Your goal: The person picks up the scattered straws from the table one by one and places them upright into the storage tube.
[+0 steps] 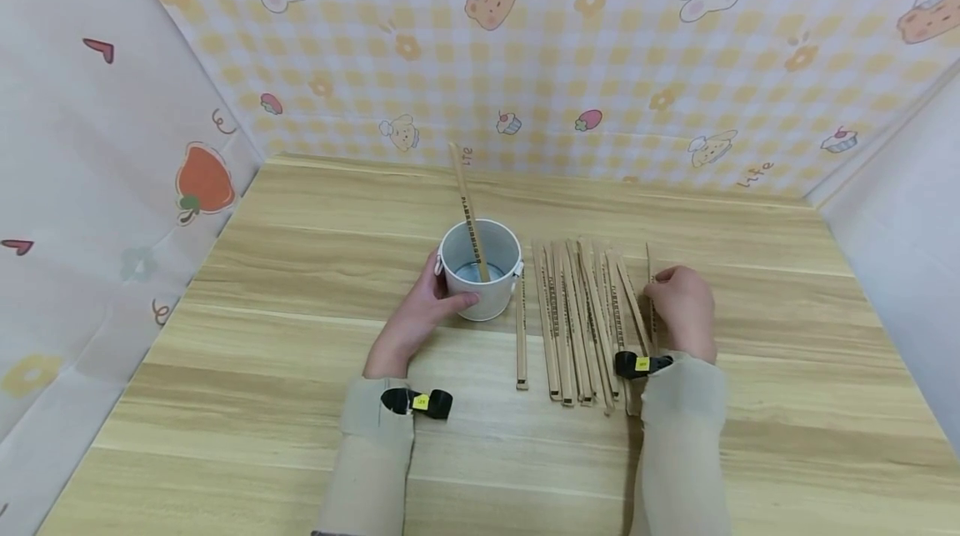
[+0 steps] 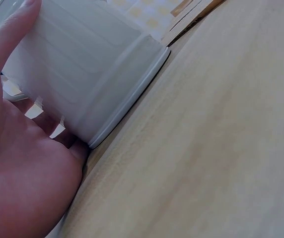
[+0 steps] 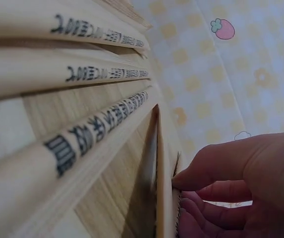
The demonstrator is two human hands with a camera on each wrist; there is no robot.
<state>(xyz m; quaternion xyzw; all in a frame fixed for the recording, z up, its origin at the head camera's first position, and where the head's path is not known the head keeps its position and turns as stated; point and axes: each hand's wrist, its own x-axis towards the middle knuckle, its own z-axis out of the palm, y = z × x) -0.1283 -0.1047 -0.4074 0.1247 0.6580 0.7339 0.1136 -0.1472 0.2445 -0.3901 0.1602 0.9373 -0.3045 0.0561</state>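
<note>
A small white metal bucket stands upright on the table. One straw in a printed brown paper wrapper leans inside it, its upper end well above the rim. My left hand holds the bucket from the left, thumb across the front and fingers round the side; the left wrist view shows the fingers partly hidden behind the wall. At the right end of a loose row of wrapped straws, my right hand pinches one slim wrapped straw between thumb and fingers. That straw stands on edge, close to the table, in the right wrist view.
Between bucket and row, a single wrapped straw lies apart, close to the bucket's right side. The wood-grain table meets a checked, cartoon-printed backdrop at its far edge. Pale side panels border it.
</note>
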